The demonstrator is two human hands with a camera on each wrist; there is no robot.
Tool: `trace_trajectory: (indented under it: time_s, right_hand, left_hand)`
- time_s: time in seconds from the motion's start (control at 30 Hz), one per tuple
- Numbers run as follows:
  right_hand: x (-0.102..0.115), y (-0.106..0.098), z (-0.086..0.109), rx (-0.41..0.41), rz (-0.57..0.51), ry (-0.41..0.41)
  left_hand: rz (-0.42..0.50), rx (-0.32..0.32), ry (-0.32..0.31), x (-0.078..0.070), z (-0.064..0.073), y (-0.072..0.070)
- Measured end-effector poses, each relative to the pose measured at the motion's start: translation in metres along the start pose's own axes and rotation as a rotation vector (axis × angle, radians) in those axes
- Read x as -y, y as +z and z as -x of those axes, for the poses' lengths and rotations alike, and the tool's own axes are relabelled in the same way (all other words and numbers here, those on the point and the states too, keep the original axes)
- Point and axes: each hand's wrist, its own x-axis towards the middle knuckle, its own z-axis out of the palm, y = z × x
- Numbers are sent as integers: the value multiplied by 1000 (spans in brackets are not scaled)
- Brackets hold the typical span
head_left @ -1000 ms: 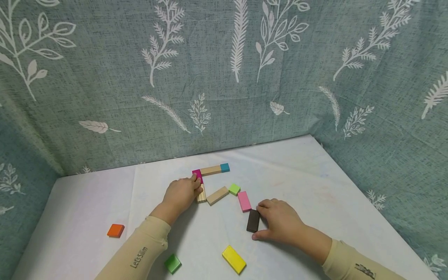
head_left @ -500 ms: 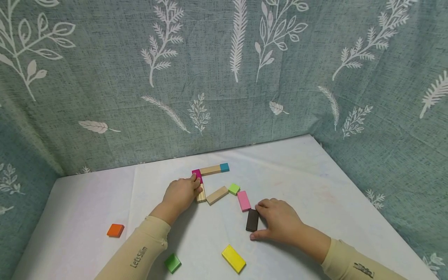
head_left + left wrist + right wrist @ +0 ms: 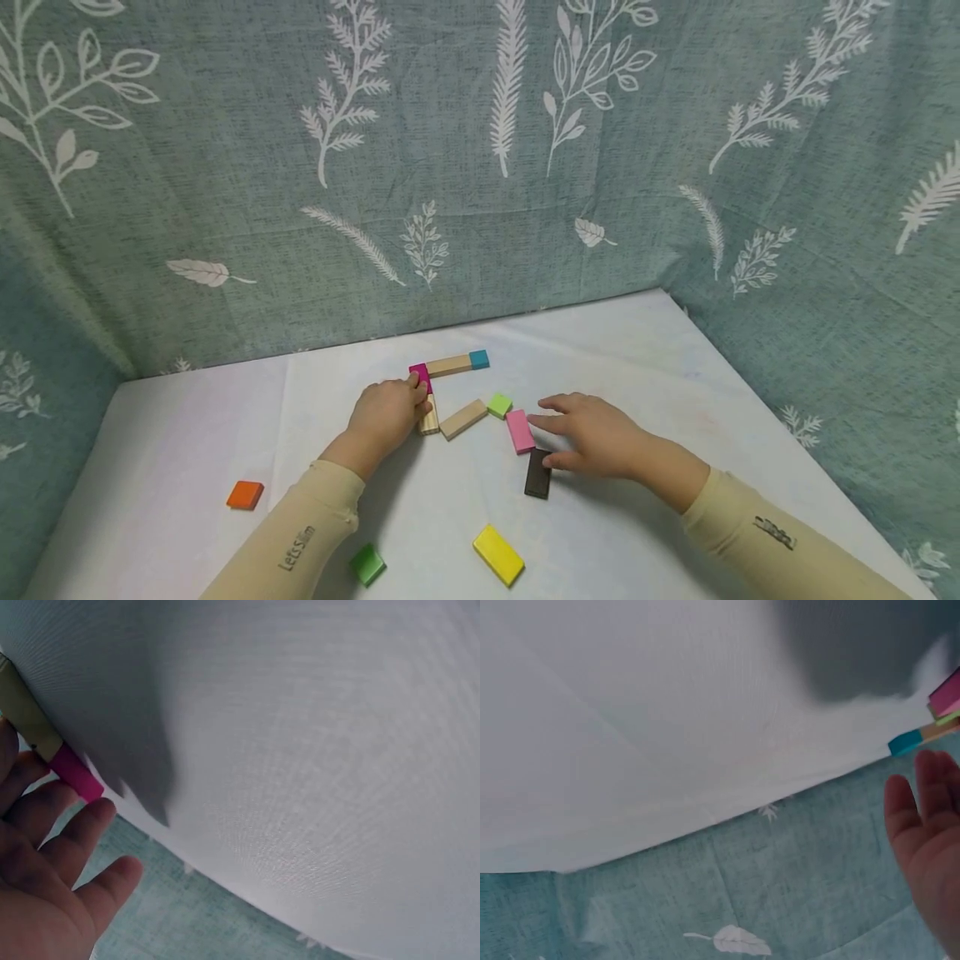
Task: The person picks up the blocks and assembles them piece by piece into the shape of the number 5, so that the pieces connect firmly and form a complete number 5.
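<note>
Fingers of the right hand (image 3: 600,437) spread apart over a pink rectangular block (image 3: 520,432) and a dark brown rectangular block (image 3: 537,478), right of centre in the head view.

Left of centre, the left hand (image 3: 384,415) touches a magenta rectangular block (image 3: 417,369) and a pale wooden rectangular block (image 3: 428,423); its outer fingers fan apart, but whether thumb and index pinch cannot be told. Handled well, the step probably calls for lightly steadying the left-hand row while the right thumb clears the dark brown block without dragging it askew. Fingers hide part of the magenta block. Whether the right thumb touches the dark brown block is unclear; the right-wrist view crops both hand and pink block at its right edge.
</note>
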Motion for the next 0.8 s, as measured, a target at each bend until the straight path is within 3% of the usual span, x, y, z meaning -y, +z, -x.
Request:
trace_trajectory:
  time_s: [0.13,0.37,0.8]
  right_hand:
    - [-3,1,-15,57,11,-56]
    - [-5,7,-24,70,18,-54]
    - [-7,8,-30,101,-19,-17]
  left_hand:
    - [-35,-9,12,1,0,1]
    - [-36,-23,12,0,-1,-1]
    - [-113,63,-30,-13,-10,-12]
